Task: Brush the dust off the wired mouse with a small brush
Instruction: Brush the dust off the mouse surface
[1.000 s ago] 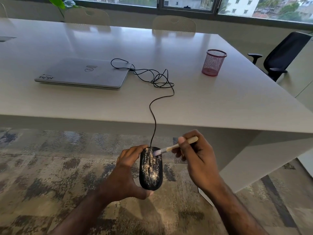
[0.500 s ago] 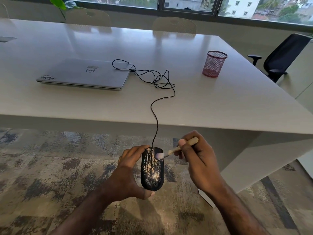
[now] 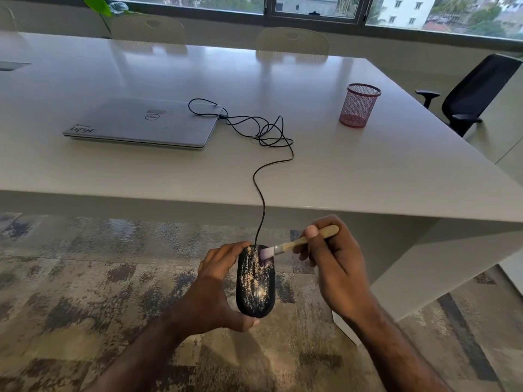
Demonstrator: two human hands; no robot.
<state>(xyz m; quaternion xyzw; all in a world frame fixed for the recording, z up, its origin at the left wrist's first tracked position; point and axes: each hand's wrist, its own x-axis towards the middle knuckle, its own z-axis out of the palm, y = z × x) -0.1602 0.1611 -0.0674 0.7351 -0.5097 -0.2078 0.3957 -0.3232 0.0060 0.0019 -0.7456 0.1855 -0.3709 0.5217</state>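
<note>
A black wired mouse (image 3: 255, 287), streaked with pale dust, is held in the air in front of the table edge. My left hand (image 3: 215, 292) grips it from the left, thumb under its near end. My right hand (image 3: 336, 267) holds a small wooden-handled brush (image 3: 297, 243), whose pale bristles touch the mouse's far end near the wheel. The mouse cable (image 3: 263, 171) runs up over the table edge to a tangle beside the laptop.
A closed silver laptop (image 3: 141, 123) lies on the white table (image 3: 368, 171), with a red mesh pen cup (image 3: 358, 105) to the right. A black office chair (image 3: 475, 91) stands at the far right. Patterned carpet (image 3: 85, 292) lies below.
The brush has slid a little left, from the mouse's far right edge to nearer its middle by the wheel. My left hand and the mouse stay almost still.
</note>
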